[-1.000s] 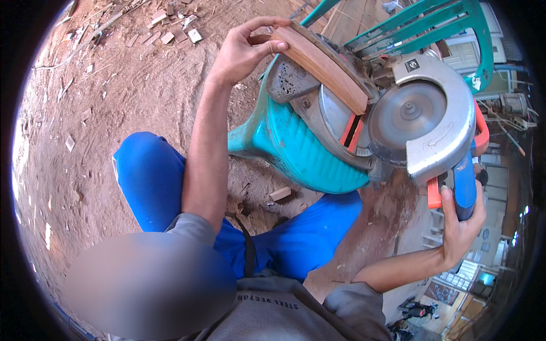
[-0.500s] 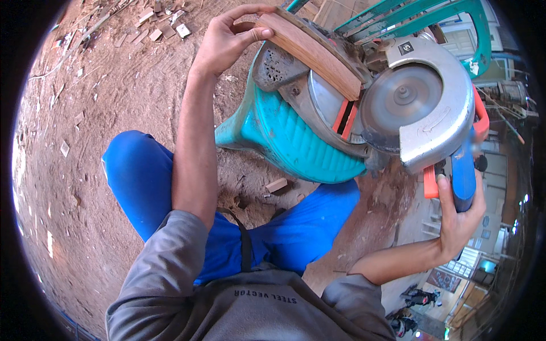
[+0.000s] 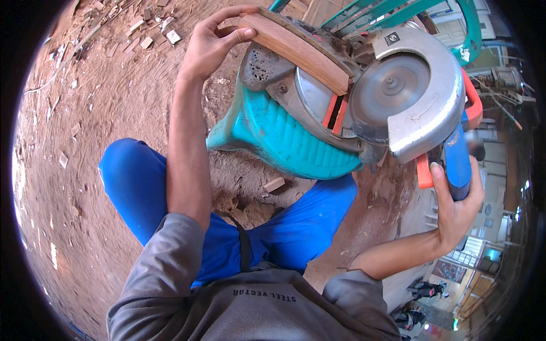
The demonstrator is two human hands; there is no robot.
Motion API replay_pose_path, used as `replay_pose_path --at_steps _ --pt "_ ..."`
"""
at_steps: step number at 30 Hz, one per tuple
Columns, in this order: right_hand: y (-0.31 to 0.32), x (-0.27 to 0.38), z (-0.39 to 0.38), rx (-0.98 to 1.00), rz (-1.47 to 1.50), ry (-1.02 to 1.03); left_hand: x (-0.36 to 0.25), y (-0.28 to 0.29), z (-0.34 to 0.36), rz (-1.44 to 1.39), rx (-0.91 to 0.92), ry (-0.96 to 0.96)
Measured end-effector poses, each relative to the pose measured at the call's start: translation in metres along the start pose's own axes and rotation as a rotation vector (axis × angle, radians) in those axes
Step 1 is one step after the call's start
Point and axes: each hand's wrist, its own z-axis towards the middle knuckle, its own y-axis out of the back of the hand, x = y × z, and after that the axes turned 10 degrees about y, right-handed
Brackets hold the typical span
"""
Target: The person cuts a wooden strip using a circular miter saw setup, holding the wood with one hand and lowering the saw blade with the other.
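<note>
My left hand (image 3: 213, 42) is closed around the left end of a reddish-brown wood block (image 3: 296, 51), thumb on its near face. The block lies against the back fence of a miter saw (image 3: 426, 96), its right end by the red-edged slot in the saw's table. Blurred as if turning, the round blade (image 3: 391, 85) stands raised beside that end under a silver guard. My right hand (image 3: 458, 199) grips the blue saw handle (image 3: 456, 162), thumb near the orange part. Beneath the saw is a teal plastic chair (image 3: 284, 136), which carries it.
Wood offcuts (image 3: 147, 42) lie scattered on the dirt floor at the far left. A small wood piece (image 3: 273, 184) rests on the ground between my knees. At the right, motorcycles (image 3: 426, 288) stand farther off. The chair's slatted back (image 3: 392, 14) rises behind the saw.
The whole scene has shifted slightly left and up in the picture. Both hands keep their holds, and the blade remains raised and blurred.
</note>
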Motion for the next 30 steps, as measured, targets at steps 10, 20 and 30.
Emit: replay_pose_path --at_steps 10,20,30 --pt "0.001 0.002 0.003 0.018 0.029 0.015 -0.002 -0.004 -0.003 -0.037 -0.002 0.021" --pt "0.001 0.0 0.003 -0.003 -0.026 0.06 -0.007 -0.005 -0.001 0.002 -0.026 0.023" --pt "0.003 0.0 0.003 -0.014 0.036 0.012 -0.018 -0.005 -0.003 0.12 -0.02 0.089"
